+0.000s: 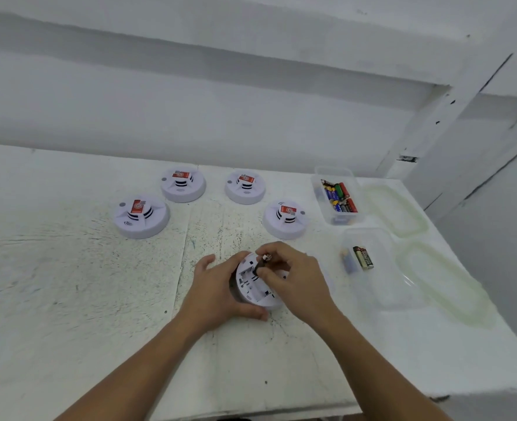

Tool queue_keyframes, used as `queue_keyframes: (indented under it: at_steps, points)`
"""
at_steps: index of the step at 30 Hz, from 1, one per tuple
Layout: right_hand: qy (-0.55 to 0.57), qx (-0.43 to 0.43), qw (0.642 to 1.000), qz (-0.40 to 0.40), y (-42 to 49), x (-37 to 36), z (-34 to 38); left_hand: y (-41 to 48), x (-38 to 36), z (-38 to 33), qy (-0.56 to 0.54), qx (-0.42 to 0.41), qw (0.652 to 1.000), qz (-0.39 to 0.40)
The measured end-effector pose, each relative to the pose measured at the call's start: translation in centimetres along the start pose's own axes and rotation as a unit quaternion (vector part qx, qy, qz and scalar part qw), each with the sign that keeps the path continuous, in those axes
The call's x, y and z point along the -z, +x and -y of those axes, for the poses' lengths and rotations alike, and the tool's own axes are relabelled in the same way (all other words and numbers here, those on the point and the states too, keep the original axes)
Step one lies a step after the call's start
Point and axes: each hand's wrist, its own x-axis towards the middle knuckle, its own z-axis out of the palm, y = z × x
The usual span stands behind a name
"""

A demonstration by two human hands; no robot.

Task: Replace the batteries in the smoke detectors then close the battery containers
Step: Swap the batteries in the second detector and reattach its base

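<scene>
Head view: your left hand [217,287] cups the detector [251,291], belly-up and tilted towards you at the worktop's [99,284] near middle, so the open bay faces you. Your right hand's [293,278] grip is a tight fingertip pinch on a battery [261,262], a slim dark cylinder with a shiny cap, standing on end at the bay. Four glossy white round detectors [142,215] sit beyond. Clear plastic tubs [334,170] of batteries sit to the right, handy.

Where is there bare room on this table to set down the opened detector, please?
The widest bare patch is the table's left part, in front of the far-left detector and left of the left hand. Another lies between the nearer container and the near edge. The right side is crowded with the farther container and two lids; three more detectors line the back.
</scene>
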Motion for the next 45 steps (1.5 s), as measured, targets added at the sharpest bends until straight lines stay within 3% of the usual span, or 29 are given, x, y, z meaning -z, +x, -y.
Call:
queue_keyframes:
  at_steps: [9, 16, 22, 33, 45]
  points:
    - [-0.071, 0.056, 0.996, -0.027, -2.1, -1.6, -0.9, 0.1, 0.0, 0.5, -0.006, -0.003, 1.0, 0.005]
    - [-0.103, 0.086, 0.989, 0.066, -2.2, -0.1, -1.0, 0.2, 1.9, 1.0, -0.066, 0.002, 0.994, 0.092]
    - [-0.145, 0.09, 0.979, 0.113, -2.3, 0.3, -0.8, 0.1, 1.6, 1.3, -0.051, -0.025, 0.996, 0.072]
    - [-0.062, 0.052, 0.994, 0.069, -3.1, -0.2, -1.7, 0.0, 1.0, 1.6, -0.03, -0.059, 0.998, 0.021]
    - [-0.059, 0.024, 0.997, 0.033, -2.9, -1.0, -1.9, 0.5, 0.7, 2.5, -0.018, -0.067, 0.997, 0.03]
